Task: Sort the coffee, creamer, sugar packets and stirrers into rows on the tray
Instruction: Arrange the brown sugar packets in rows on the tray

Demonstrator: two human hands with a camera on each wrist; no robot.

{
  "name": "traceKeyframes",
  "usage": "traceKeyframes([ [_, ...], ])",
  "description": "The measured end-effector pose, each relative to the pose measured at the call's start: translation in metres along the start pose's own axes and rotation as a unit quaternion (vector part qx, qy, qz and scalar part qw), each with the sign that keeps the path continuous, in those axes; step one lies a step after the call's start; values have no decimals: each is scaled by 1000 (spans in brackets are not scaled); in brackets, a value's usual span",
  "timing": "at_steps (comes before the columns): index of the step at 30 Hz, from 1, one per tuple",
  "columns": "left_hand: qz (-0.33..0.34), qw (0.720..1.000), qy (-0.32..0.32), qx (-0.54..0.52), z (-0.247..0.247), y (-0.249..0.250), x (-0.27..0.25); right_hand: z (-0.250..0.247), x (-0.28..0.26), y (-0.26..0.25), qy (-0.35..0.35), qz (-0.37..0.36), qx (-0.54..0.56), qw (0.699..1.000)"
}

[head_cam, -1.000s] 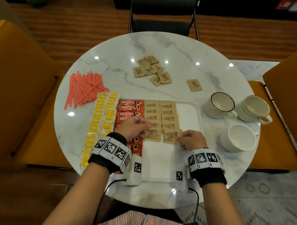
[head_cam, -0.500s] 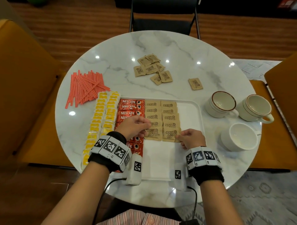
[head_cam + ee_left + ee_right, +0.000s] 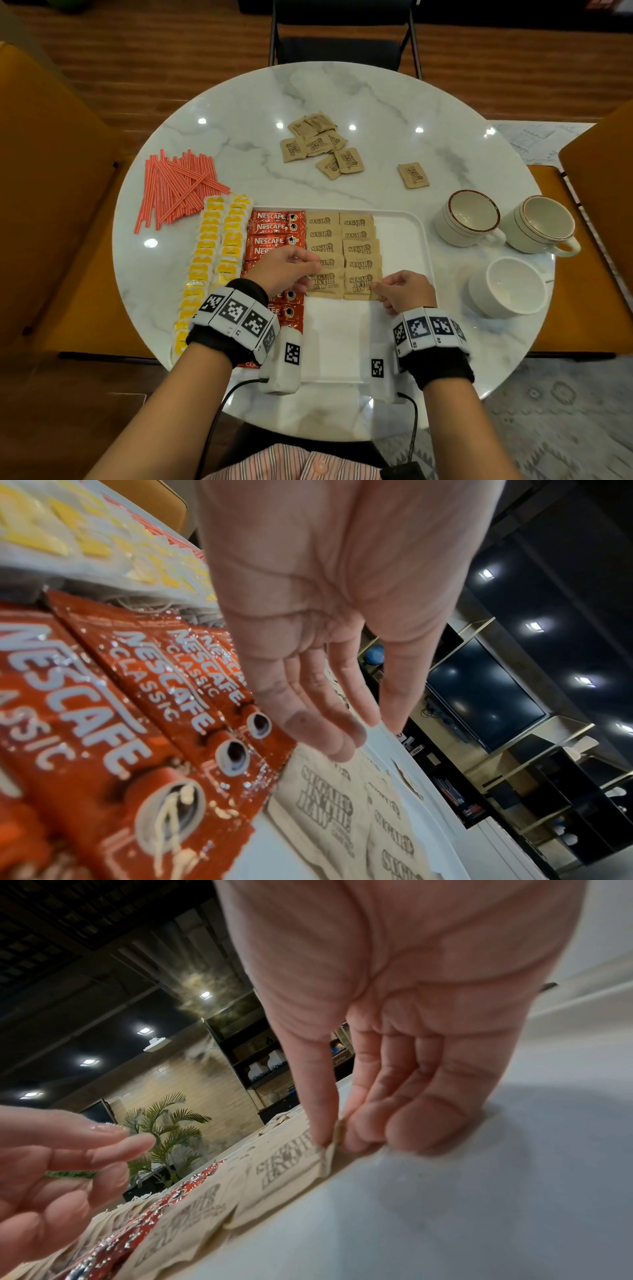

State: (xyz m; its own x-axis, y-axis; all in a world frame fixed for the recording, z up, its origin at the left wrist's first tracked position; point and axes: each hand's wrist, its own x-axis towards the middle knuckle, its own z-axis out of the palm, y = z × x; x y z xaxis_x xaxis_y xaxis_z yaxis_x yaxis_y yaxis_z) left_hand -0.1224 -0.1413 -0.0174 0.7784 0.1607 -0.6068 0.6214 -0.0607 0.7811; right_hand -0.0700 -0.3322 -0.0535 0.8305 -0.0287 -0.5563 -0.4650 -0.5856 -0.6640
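Note:
A white tray [image 3: 404, 240] holds a column of red coffee sachets [image 3: 274, 226] and two columns of brown sugar packets. My right hand [image 3: 380, 286] pinches the right edge of the nearest right-column sugar packet [image 3: 358, 284], thumb and forefinger closed on it [image 3: 287, 1156]. My left hand [image 3: 308, 270] hovers over the coffee sachets [image 3: 137, 723], its straight fingertips [image 3: 342, 737] touching the nearest left-column sugar packet [image 3: 325, 284]. Yellow creamer packets [image 3: 212, 246] lie in two columns along the tray's left side. Red stirrers [image 3: 174, 192] are heaped on the table.
Several loose sugar packets [image 3: 322, 144] lie on the marble table beyond the tray, and one more [image 3: 412, 175] lies apart to the right. Three white cups [image 3: 469, 217] [image 3: 541, 224] [image 3: 510, 287] stand right of the tray. The tray's right and near parts are bare.
My right hand has nudged the nearest right-column sugar packet slightly up and left, into line with its column. The left hand has stayed on the neighbouring packet.

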Motion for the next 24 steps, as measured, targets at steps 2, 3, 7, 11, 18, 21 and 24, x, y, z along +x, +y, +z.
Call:
traceKeyframes([
  [2, 0, 1000, -1, -4, -1, 0, 0, 1, 0, 0, 2, 2, -5, 1000],
  [3, 1, 1000, -2, -4, -1, 0, 0, 1, 1, 0, 5, 3, -5, 1000],
  [7, 0, 1000, 1, -6, -2, 0, 0, 1, 2, -1, 26, -6, -34, 999],
  [11, -2, 1000, 4, -6, -2, 0, 0, 0, 3, -3, 23, -19, -54, 998],
  [18, -4, 1000, 3, -11, -4, -1, 1, 1, 6, -1, 20, -26, -50, 998],
  [21, -1, 1000, 0, -9, -5, -2, 1, 2, 7, 0, 20, -32, -43, 998],
  [24, -3, 1000, 3, -10, -6, -1, 1, 0, 7, 0, 26, -33, -31, 999],
])
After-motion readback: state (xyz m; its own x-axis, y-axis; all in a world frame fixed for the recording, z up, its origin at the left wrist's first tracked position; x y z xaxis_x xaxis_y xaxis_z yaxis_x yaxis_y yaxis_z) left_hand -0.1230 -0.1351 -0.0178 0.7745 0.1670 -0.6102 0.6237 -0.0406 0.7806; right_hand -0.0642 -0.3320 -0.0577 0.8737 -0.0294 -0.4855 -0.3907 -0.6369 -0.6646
